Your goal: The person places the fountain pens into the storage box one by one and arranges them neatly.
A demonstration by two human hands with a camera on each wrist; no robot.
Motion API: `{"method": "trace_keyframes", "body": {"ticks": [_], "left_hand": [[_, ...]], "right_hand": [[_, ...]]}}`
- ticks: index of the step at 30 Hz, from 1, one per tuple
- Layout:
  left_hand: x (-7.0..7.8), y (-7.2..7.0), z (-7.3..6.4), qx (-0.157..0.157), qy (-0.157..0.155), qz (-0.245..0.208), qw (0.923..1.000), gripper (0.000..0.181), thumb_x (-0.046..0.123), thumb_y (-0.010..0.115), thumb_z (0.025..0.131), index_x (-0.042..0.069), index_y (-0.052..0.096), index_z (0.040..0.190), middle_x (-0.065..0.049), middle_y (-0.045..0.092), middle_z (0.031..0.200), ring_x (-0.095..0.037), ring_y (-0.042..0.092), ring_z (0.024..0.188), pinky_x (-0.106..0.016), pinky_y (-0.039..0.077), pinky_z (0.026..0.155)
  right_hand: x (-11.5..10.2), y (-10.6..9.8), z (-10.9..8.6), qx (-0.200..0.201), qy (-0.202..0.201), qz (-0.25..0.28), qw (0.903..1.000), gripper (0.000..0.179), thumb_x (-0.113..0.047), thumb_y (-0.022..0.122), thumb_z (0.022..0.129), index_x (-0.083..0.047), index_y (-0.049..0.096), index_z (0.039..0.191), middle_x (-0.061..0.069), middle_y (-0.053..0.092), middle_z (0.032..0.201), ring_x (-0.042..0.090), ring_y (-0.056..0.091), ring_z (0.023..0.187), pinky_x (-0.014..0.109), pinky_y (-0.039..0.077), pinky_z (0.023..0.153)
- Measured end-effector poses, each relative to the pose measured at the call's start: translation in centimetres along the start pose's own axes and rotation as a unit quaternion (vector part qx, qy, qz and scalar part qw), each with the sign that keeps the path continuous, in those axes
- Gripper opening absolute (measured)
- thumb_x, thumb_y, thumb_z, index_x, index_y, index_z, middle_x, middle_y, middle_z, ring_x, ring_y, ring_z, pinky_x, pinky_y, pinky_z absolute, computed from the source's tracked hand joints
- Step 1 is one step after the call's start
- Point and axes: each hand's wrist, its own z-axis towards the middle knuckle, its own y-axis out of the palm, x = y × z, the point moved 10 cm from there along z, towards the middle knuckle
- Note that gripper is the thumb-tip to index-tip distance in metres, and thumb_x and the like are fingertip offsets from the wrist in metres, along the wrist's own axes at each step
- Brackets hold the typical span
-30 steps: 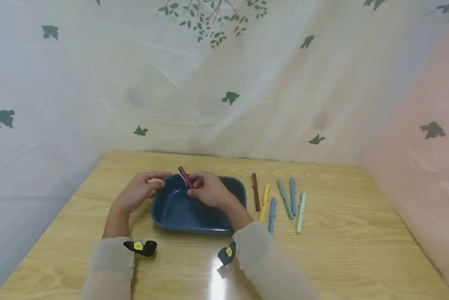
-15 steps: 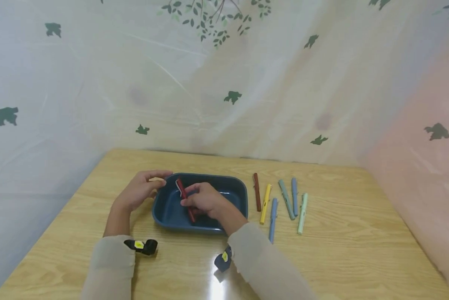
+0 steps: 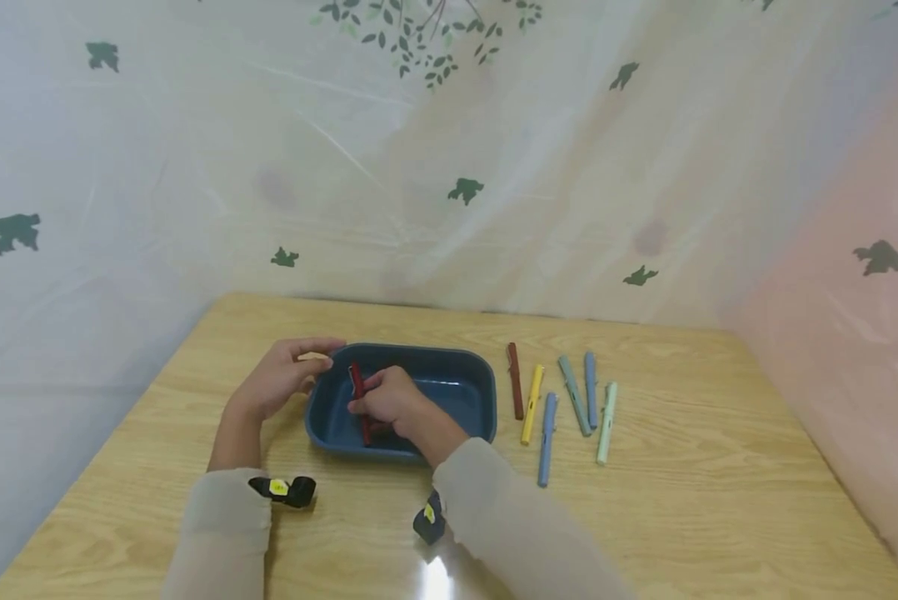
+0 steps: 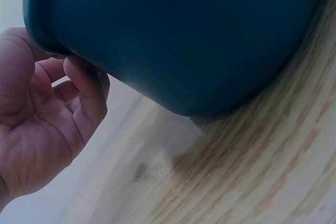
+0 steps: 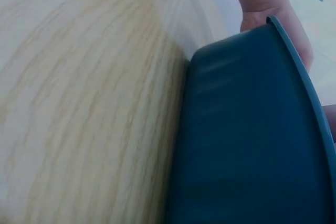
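Note:
A dark blue rectangular tray (image 3: 452, 398) with rounded corners stands on the table. At its left back corner my left hand (image 3: 278, 380) grips the rim, thumb on the edge. In the left wrist view, curled fingers (image 4: 86, 85) lie under the rim of the tray (image 4: 184, 30). Inside the tray, my right hand (image 3: 396, 404) pinches a dark red pen (image 3: 356, 381), its clip end towards the back and its other end low near the tray's front wall. The right wrist view shows the tray's outer wall (image 5: 247, 129); the right hand's fingertips are hidden there.
Right of the tray lie a brown-red pen (image 3: 515, 382), a yellow pen (image 3: 532, 405), a blue pen (image 3: 546, 440), a grey-green pen (image 3: 575, 397), another blue pen (image 3: 591, 390) and a pale green pen (image 3: 606, 423). A patterned curtain (image 3: 389, 217) hangs behind the wooden table (image 3: 689, 467).
My right hand has carried the dark red pen leftward and down into the tray, turning it closer to front-to-back. The left hand stays at the tray's rim.

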Motion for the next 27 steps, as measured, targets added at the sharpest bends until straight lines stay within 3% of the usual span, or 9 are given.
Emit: {"method": "trace_keyframes", "body": {"ticks": [18,27], "left_hand": [[-0.27,0.16,-0.03,-0.005,-0.006,-0.012,0.9999,0.04,0.012,0.057,0.103,0.001,0.059,0.142,-0.021,0.058,0.139,-0.017,0.063,0.09,-0.037,0.056,0.075],[-0.28,0.16,0.06,-0.004,-0.005,-0.02,0.9998,0.041,0.011,0.057,0.103,0.0,0.058,0.142,-0.022,0.057,0.141,-0.016,0.064,0.093,-0.037,0.056,0.075]], "right_hand": [[0.51,0.71,0.57,0.02,0.011,0.042,0.9989,0.028,0.011,0.073,0.087,0.004,0.064,0.112,0.013,0.069,0.083,0.023,0.07,0.07,0.037,0.06,0.062],[0.73,0.3,0.85,0.042,0.008,0.067,0.9969,0.028,0.018,0.071,0.084,0.007,0.065,0.109,0.013,0.068,0.079,0.023,0.071,0.066,0.034,0.061,0.065]]}}
